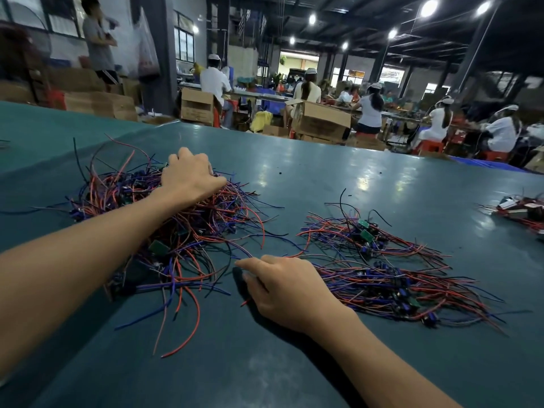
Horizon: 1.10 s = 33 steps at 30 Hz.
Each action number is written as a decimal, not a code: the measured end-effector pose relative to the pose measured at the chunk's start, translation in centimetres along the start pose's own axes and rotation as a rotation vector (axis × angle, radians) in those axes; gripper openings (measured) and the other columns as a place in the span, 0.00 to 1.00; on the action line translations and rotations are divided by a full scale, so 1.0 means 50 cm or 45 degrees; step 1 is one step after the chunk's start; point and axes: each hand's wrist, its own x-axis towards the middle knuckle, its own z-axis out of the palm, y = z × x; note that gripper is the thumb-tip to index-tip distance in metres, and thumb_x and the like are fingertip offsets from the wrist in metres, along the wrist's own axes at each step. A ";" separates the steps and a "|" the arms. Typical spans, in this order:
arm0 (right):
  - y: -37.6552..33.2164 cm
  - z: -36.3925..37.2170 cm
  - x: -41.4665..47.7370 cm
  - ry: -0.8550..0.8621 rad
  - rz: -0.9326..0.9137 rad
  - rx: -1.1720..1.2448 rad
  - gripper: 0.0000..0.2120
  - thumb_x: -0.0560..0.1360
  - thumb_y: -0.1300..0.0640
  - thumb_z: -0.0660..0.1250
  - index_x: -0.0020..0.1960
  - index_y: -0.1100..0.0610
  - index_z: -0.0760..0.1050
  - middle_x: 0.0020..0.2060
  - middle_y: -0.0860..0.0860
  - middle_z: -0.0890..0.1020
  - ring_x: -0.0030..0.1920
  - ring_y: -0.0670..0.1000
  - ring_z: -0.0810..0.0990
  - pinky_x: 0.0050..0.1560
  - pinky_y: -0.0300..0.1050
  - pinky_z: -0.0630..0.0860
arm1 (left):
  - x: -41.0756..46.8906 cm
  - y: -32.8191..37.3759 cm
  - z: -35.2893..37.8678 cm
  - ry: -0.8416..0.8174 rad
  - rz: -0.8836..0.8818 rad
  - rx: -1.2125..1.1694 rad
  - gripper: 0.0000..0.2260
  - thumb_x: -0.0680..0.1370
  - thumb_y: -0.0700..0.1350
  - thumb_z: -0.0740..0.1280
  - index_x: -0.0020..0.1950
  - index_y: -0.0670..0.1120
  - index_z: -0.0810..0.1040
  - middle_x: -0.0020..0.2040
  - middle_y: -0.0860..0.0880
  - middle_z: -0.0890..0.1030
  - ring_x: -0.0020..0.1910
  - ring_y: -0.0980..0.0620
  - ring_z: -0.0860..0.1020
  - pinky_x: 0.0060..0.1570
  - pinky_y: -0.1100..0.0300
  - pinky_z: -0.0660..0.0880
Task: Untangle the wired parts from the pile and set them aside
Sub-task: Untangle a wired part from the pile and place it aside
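Most parts sit knotted in the pile (182, 219); a smaller heap (382, 275) lies set aside right of the pile, so the job looks under half done. Left hand (188, 175) curls into the pile's far top with fingertips buried, so its grip cannot be told. Right hand (282, 287) rests loosely bent on the table (323, 178) at the pile's near right edge, apparently holding nothing.

Pile (176, 219) on table (338, 178). Left hand (188, 175) on pile's far top. Right hand (282, 287) just right of pile, sorted parts (382, 275) beyond it. Small bundle (521, 210) far right.
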 end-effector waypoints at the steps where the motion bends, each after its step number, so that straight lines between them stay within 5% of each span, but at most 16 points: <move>1: 0.000 0.001 -0.001 0.005 -0.004 0.003 0.16 0.83 0.49 0.55 0.67 0.47 0.74 0.50 0.52 0.83 0.48 0.61 0.81 0.41 0.52 0.76 | -0.003 0.004 -0.012 0.021 0.034 -0.072 0.14 0.72 0.59 0.69 0.47 0.50 0.78 0.55 0.42 0.73 0.57 0.38 0.73 0.56 0.45 0.73; 3: -0.001 0.002 -0.002 0.014 -0.010 -0.001 0.15 0.83 0.49 0.55 0.67 0.47 0.74 0.50 0.51 0.83 0.49 0.61 0.81 0.42 0.52 0.75 | -0.014 0.010 -0.041 0.069 0.128 -0.263 0.11 0.71 0.58 0.70 0.44 0.52 0.78 0.52 0.44 0.77 0.54 0.42 0.75 0.56 0.47 0.76; 7: -0.001 0.003 -0.006 0.117 -0.061 0.018 0.16 0.83 0.49 0.55 0.67 0.47 0.75 0.49 0.50 0.83 0.48 0.61 0.82 0.42 0.51 0.76 | -0.045 0.027 -0.100 0.059 0.312 -0.929 0.08 0.75 0.49 0.74 0.48 0.49 0.77 0.42 0.49 0.84 0.41 0.51 0.83 0.40 0.62 0.76; 11: -0.001 -0.011 -0.006 0.493 -0.115 0.122 0.13 0.79 0.54 0.63 0.58 0.52 0.83 0.41 0.50 0.85 0.38 0.59 0.84 0.31 0.51 0.78 | -0.100 0.048 -0.138 -0.250 0.350 -1.781 0.11 0.77 0.43 0.73 0.56 0.42 0.78 0.45 0.44 0.86 0.46 0.45 0.85 0.46 0.54 0.81; 15: 0.019 -0.025 -0.010 0.811 -0.025 0.259 0.08 0.72 0.62 0.72 0.51 0.60 0.85 0.38 0.51 0.86 0.34 0.52 0.83 0.32 0.43 0.79 | -0.157 0.058 -0.120 -0.519 0.188 -2.221 0.11 0.78 0.44 0.69 0.56 0.39 0.77 0.43 0.46 0.82 0.39 0.53 0.82 0.39 0.59 0.81; 19: 0.022 -0.036 -0.009 0.871 0.100 0.311 0.08 0.73 0.61 0.71 0.51 0.60 0.84 0.33 0.50 0.83 0.31 0.49 0.78 0.34 0.38 0.73 | -0.198 0.060 -0.082 -0.834 0.050 -2.291 0.11 0.80 0.49 0.66 0.54 0.42 0.75 0.38 0.51 0.70 0.29 0.58 0.64 0.24 0.69 0.70; 22: 0.021 -0.048 0.002 0.842 0.190 0.385 0.21 0.76 0.55 0.73 0.67 0.58 0.77 0.33 0.42 0.75 0.29 0.40 0.69 0.36 0.37 0.71 | -0.224 0.068 -0.060 -1.070 0.026 -2.201 0.13 0.78 0.53 0.69 0.57 0.46 0.80 0.31 0.55 0.69 0.22 0.62 0.61 0.16 0.70 0.62; 25: 0.020 -0.063 -0.001 0.756 0.114 0.560 0.31 0.76 0.53 0.74 0.76 0.52 0.68 0.39 0.42 0.75 0.29 0.41 0.69 0.36 0.31 0.66 | -0.246 0.075 -0.049 -1.216 0.098 -2.078 0.15 0.79 0.57 0.66 0.52 0.48 0.84 0.27 0.55 0.66 0.22 0.61 0.61 0.17 0.69 0.59; 30: 0.014 -0.079 -0.006 0.693 0.251 1.230 0.26 0.76 0.49 0.71 0.73 0.44 0.69 0.34 0.51 0.75 0.33 0.56 0.74 0.34 0.49 0.73 | -0.253 0.059 -0.059 -1.353 0.327 -1.765 0.17 0.81 0.60 0.63 0.42 0.50 0.82 0.26 0.54 0.59 0.24 0.57 0.54 0.24 0.65 0.53; 33: 0.010 -0.086 -0.003 0.615 0.346 1.479 0.12 0.77 0.55 0.72 0.61 0.52 0.82 0.29 0.49 0.76 0.29 0.47 0.75 0.31 0.38 0.74 | -0.261 0.053 -0.053 -1.348 0.356 -1.688 0.23 0.80 0.60 0.64 0.47 0.39 0.81 0.26 0.53 0.58 0.24 0.55 0.54 0.24 0.64 0.52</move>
